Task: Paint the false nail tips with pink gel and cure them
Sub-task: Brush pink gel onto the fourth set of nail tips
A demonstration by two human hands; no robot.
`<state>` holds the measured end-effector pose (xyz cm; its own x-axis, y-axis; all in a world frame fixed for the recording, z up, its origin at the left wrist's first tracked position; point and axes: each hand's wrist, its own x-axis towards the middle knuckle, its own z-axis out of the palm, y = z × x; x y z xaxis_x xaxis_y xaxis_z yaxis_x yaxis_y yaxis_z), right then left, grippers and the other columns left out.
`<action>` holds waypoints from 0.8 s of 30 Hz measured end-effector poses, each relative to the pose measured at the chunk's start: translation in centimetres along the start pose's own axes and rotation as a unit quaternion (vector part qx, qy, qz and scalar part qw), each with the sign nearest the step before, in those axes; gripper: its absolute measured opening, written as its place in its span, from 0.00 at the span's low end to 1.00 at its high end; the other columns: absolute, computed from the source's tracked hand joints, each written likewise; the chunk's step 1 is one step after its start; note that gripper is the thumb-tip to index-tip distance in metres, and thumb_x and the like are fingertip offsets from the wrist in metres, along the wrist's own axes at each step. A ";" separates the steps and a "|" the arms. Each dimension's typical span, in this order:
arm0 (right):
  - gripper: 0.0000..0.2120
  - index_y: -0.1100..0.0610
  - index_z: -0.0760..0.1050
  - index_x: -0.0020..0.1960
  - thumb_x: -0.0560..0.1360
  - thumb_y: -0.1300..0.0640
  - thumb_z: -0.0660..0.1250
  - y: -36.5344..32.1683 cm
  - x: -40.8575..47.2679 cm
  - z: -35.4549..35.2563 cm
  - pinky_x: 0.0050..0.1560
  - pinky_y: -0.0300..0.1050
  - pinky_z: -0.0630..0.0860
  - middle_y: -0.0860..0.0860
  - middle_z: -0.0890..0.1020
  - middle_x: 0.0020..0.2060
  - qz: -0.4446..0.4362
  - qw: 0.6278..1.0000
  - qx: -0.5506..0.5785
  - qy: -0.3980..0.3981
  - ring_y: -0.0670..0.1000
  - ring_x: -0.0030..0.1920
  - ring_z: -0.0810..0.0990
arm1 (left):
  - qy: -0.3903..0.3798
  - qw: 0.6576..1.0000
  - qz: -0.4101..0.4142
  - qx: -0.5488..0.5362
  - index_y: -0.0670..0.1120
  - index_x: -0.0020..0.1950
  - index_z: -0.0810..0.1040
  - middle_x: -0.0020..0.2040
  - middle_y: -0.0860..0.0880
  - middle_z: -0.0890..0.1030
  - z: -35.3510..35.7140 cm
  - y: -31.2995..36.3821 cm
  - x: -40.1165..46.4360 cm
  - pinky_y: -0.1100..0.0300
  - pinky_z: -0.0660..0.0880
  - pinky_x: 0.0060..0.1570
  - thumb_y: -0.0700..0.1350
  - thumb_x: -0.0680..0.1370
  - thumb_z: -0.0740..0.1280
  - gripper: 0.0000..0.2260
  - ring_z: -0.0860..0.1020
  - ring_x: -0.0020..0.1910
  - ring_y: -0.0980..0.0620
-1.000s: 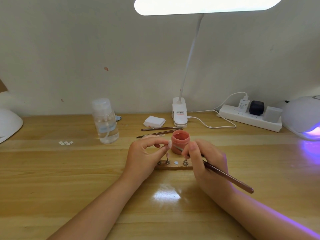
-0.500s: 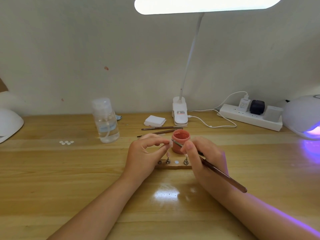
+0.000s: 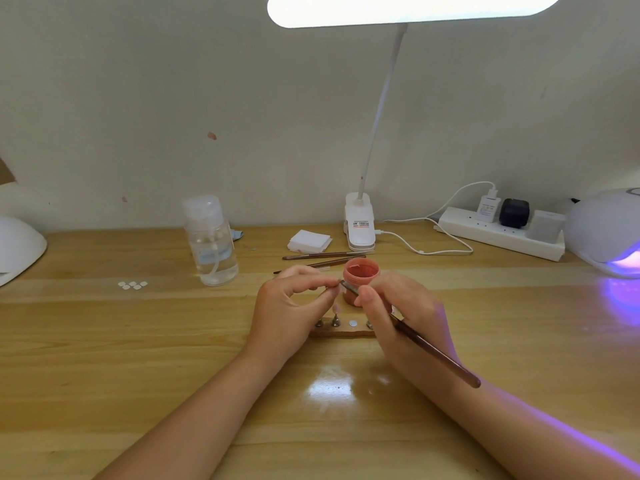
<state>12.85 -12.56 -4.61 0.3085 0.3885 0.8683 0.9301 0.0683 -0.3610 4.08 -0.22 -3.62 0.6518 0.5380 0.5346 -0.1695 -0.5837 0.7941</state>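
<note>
Brush (image 3: pixel 429 346), held in right hand (image 3: pixel 398 313): tip moved from jar (image 3: pixel 361 271) onto nail tip (image 3: pixel 343 288) pinched by left hand (image 3: pixel 291 306) above stand (image 3: pixel 343 331); painting likely under way

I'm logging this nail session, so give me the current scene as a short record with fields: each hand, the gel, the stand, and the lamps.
left hand: pinches a nail tip on its holder, above the stand
right hand: grips the brush, bristle end at the nail tip
gel jar: open, pink, just behind the hands
stand: wooden strip on the desk; one pink tip upright on it
cure lamp: far right, glowing purple
desk lamp: lit, clipped base behind the jar
bottle: clear, left of the jar
</note>
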 end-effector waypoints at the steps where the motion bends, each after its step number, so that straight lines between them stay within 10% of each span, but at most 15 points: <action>1: 0.16 0.59 0.77 0.34 0.76 0.56 0.58 0.0 0.0 -0.1 0.35 0.44 0.72 0.50 0.79 0.29 0.001 1.000 -0.002 0.001 0.48 0.30 0.76 | -0.001 1.000 -0.002 0.001 0.53 0.41 0.82 0.39 0.53 0.79 0.0 0.0 0.0 0.75 0.70 0.42 0.36 0.69 0.73 0.11 0.75 0.40 0.65; 24: 0.16 0.62 0.77 0.35 0.76 0.56 0.58 0.2 -0.1 0.1 0.35 0.46 0.74 0.52 0.80 0.31 0.016 1.000 0.009 0.017 0.50 0.32 0.78 | -0.003 1.000 -0.013 0.005 0.48 0.41 0.83 0.39 0.53 0.79 -0.1 0.2 0.0 0.74 0.70 0.43 0.36 0.69 0.72 0.07 0.74 0.40 0.63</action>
<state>12.99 -12.52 -4.77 0.3452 0.3597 0.8669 0.9159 0.0725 -0.3948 3.95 -0.27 -3.41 0.6600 0.5491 0.5128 -0.1459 -0.5758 0.8044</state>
